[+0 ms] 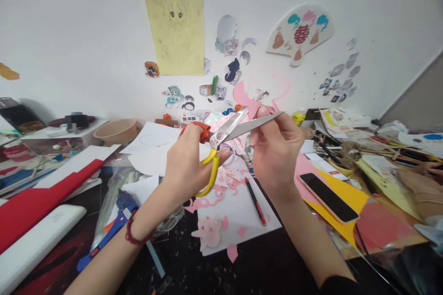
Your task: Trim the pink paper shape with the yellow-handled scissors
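My left hand (183,159) is closed around the handles of a pair of scissors (226,132), one loop orange-red and the other yellow. The metal blades are apart and point right and up. In the fingertips of my right hand (277,156) is a piece of pink paper (244,97), with a thin curling strip hanging off it. One blade passes in front of those fingers; whether the paper lies between the blades I cannot tell. Below my hands, a pink paper cutout (208,230) and several scraps lie on a white sheet (238,207), beside a black-and-red pen (255,203).
A blue glue gun (107,239) lies by my left forearm, near a long white box (41,244) and red card (51,198). At right, a phone (328,197) rests on yellow paper (358,189). Another person's arm (424,191) reaches in at the far right.
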`<state>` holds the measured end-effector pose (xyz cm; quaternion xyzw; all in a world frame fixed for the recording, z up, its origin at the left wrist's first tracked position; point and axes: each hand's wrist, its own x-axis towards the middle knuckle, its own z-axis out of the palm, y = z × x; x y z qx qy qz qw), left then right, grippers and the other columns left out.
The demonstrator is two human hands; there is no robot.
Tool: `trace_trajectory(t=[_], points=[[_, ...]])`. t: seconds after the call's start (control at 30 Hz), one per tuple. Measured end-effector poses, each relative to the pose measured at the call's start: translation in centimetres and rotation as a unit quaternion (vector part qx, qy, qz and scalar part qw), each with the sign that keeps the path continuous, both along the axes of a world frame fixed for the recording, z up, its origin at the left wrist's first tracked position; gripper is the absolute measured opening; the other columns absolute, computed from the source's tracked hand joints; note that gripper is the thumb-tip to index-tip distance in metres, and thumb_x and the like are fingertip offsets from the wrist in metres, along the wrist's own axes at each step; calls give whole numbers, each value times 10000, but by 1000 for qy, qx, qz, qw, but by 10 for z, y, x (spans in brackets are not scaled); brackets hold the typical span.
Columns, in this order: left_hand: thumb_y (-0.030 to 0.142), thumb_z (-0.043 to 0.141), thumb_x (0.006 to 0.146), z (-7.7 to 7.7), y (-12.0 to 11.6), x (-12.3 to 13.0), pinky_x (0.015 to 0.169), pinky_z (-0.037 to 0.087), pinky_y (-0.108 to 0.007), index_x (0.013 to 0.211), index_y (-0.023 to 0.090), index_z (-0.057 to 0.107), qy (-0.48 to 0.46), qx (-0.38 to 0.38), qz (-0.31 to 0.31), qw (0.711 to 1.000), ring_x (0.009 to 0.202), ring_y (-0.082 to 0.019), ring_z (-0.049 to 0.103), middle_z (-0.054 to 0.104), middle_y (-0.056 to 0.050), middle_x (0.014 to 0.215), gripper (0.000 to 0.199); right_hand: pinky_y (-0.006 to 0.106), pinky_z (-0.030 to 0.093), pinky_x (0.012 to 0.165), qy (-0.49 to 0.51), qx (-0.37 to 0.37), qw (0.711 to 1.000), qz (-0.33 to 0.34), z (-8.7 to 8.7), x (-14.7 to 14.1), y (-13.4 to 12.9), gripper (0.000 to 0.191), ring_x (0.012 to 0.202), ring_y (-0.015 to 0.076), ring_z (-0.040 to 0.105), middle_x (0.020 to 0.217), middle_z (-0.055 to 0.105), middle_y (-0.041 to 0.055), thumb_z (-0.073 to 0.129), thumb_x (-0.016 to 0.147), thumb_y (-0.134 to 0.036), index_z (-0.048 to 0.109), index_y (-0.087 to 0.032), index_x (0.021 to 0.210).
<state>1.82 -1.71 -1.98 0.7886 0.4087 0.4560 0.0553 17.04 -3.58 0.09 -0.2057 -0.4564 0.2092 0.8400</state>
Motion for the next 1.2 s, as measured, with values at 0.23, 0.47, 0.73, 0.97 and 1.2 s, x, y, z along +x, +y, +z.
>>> trace_trajectory(t=[0.23,0.47,0.73,0.97,1.2], points=[[583,565,849,0,-3,1,695,440,-372,970,219,448,-1,20,15,1000,812,-212,555,578,-43,918,401,228,402,414,4,-27,1000,-16,-1,-4,-2,79,403,50,487,562,595,-73,701,764,-179,714,-242,718],[535,618,850,-3,-5,2,685,429,-347,970,208,446,-9,56,26,998,846,-216,573,590,-58,950,388,235,390,433,6,-32,999,-33,-4,-9,-5,120,419,62,498,512,538,-75,687,793,-156,679,-227,697],[553,556,891,-6,-7,4,631,407,-337,984,196,461,21,62,26,998,757,-197,534,595,-63,917,380,244,367,445,10,-55,998,-40,-5,-10,-3,123,426,61,463,500,524,-68,691,799,-199,691,-229,680],[544,568,892,-4,-8,3,601,395,-324,923,197,454,23,46,18,998,687,-169,501,588,-44,849,366,237,367,404,26,-22,997,-62,-7,-12,-1,114,409,59,475,537,555,-69,696,744,-141,666,-233,683],[551,537,905,-4,-7,3,618,409,-327,953,194,465,17,59,28,998,746,-186,549,615,-58,873,368,229,360,391,-3,-33,997,-66,-5,-7,0,119,404,56,461,525,520,-71,678,770,-147,665,-228,684]])
